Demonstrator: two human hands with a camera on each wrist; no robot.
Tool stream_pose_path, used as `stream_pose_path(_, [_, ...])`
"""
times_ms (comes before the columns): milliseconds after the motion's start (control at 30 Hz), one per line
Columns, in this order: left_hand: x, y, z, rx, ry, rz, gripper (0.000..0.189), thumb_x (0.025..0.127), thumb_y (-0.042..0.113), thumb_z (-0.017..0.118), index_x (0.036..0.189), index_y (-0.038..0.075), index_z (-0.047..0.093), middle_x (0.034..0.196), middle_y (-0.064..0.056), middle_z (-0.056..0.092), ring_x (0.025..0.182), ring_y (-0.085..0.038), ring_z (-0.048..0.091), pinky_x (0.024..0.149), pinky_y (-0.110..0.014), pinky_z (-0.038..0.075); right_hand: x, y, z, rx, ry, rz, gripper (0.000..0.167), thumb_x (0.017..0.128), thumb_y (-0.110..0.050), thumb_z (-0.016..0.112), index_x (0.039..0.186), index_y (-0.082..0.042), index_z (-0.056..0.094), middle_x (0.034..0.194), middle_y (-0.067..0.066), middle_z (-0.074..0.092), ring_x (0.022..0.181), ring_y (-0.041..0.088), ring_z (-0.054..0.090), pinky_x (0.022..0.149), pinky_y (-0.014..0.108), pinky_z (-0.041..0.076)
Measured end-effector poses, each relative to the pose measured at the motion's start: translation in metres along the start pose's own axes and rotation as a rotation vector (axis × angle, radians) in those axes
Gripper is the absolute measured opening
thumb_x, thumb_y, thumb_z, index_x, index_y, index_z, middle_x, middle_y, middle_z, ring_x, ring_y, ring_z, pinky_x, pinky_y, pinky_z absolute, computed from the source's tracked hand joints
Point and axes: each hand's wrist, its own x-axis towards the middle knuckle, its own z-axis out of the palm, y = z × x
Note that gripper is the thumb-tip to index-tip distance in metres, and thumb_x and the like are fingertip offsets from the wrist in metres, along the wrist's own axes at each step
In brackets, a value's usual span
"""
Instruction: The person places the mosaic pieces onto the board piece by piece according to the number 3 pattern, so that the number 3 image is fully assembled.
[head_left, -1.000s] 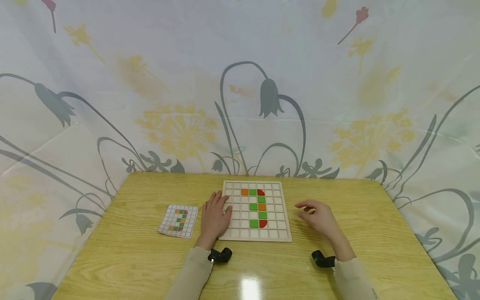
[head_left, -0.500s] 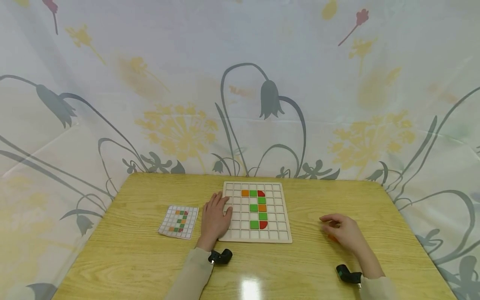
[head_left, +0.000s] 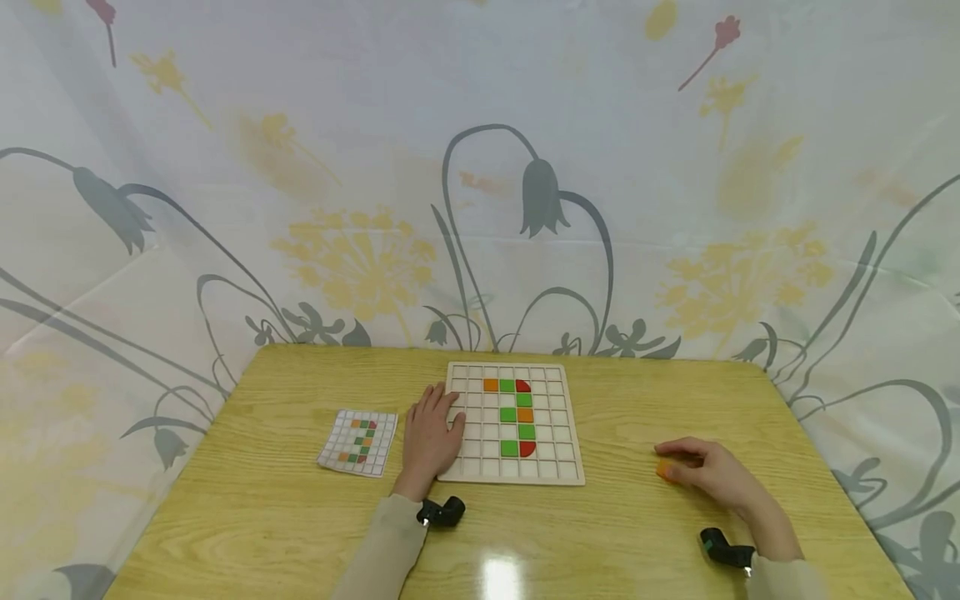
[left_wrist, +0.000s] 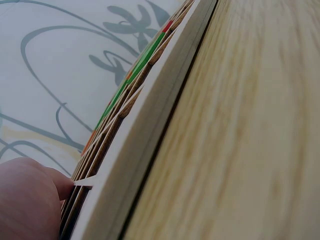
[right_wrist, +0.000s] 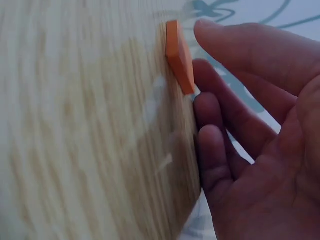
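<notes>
My left hand rests over the left edge of a wooden grid board, its fingers spread. Coloured tiles lie in the board's cells: several green squares, orange squares and two red rounded pieces. To the right of the board, my right hand is low at the table, its thumb and fingers by a loose orange tile. The right wrist view shows the thumb apart from the tile and the other fingers bent close beside it. Whether a fingertip touches the tile, I cannot tell.
A paper card printed with a coloured grid pattern lies left of the board. All stands on a wood-grain table, with a flower-printed curtain behind. Small black cameras are on both wrists.
My right hand has moved right and toward the near side, away from the board, to the loose orange tile, which now shows clearly by its fingers. My left hand has stayed on the board.
</notes>
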Motion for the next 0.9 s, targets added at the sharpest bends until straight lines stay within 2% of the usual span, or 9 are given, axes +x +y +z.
stream_pose_path(333, [0.0005,-0.0019,0.0016,0.017,0.007,0.002,0.04,0.103,0.027,0.052,0.138,0.01,0.058,0.155,-0.014,0.039,0.146,-0.034,0.027,0.115,-0.058,0.022,0.001,0.0051,-0.0069,0.059,-0.085,-0.018,0.045,0.085,-0.006,0.077,0.126,0.01,0.062,0.122,0.02,0.064,0.1,0.0,0.057,0.078,0.022,0.05])
stream_pose_path(533, [0.0002,-0.0016,0.0021,0.017,0.014,0.008,0.039,0.103,0.027,0.053,0.138,0.01,0.058,0.155,-0.015,0.039,0.146,-0.034,0.027,0.115,-0.058,0.022,0.0007,0.0037,-0.0045,0.019,-0.08,-0.033,0.039,0.086,-0.007,0.077,0.12,0.008,0.066,0.118,0.02,0.065,0.099,0.001,0.058,0.078,0.022,0.05])
stream_pose_path(633, [0.0,-0.0012,0.0024,0.013,0.02,0.013,0.039,0.103,0.026,0.054,0.137,0.009,0.058,0.154,-0.015,0.04,0.146,-0.035,0.028,0.115,-0.058,0.022,0.0009,0.003,-0.0031,-0.004,-0.069,-0.014,0.038,0.086,-0.009,0.077,0.119,0.006,0.067,0.117,0.02,0.066,0.097,0.003,0.059,0.077,0.023,0.05])
stream_pose_path(767, [-0.0003,-0.0005,0.0015,0.0,0.02,0.015,0.039,0.102,0.025,0.054,0.137,0.008,0.058,0.154,-0.016,0.04,0.146,-0.035,0.027,0.115,-0.059,0.021,0.0016,0.0024,-0.0019,0.008,-0.071,0.01,0.043,0.085,-0.01,0.078,0.123,0.007,0.065,0.119,0.021,0.065,0.097,0.004,0.058,0.078,0.023,0.051])
stream_pose_path(900, [-0.0001,-0.0002,0.0012,-0.003,0.018,0.015,0.039,0.103,0.025,0.054,0.137,0.008,0.058,0.155,-0.016,0.039,0.146,-0.036,0.027,0.116,-0.059,0.021,0.0024,0.0015,-0.0001,0.007,-0.081,-0.015,0.047,0.084,-0.009,0.079,0.124,0.008,0.063,0.117,0.02,0.064,0.096,0.004,0.057,0.077,0.023,0.051])
